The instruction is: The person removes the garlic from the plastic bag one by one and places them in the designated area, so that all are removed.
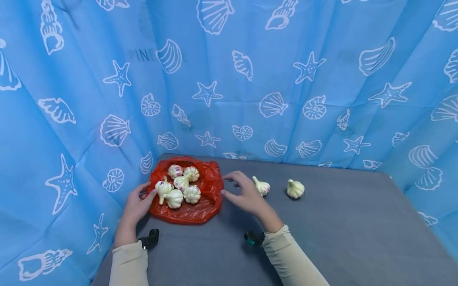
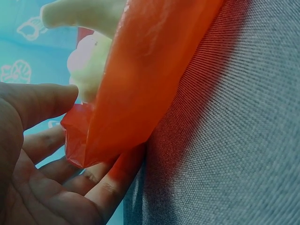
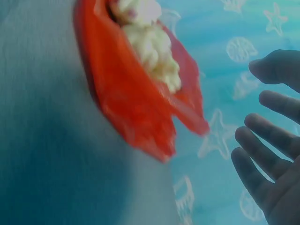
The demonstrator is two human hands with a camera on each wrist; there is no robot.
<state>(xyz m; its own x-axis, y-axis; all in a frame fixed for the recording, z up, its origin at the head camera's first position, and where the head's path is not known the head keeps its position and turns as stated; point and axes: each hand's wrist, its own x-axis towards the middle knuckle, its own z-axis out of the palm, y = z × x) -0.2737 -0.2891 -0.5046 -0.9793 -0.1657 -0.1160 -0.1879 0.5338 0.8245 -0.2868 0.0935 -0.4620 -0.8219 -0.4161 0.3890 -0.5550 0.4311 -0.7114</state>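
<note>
A red plastic bag (image 1: 202, 212) lies spread with its mouth up on the grey table, several garlic bulbs (image 1: 192, 194) inside. At its left edge is my left hand (image 1: 137, 206). In the left wrist view the fingers (image 2: 117, 185) extend under and behind the red plastic, the thumb stretched out near a fold of the rim, not closed on it. My right hand (image 1: 247, 194) hovers by the bag's right side, fingers spread and holding nothing; the right wrist view shows a gap between its fingertips and the bag.
Right of my right hand lie two more bulbs, a nearer garlic bulb (image 1: 262, 186) and a farther garlic bulb (image 1: 295, 189). A blue curtain (image 1: 243, 91) with white shells and starfish hangs along the back and sides of the grey table (image 1: 343, 234).
</note>
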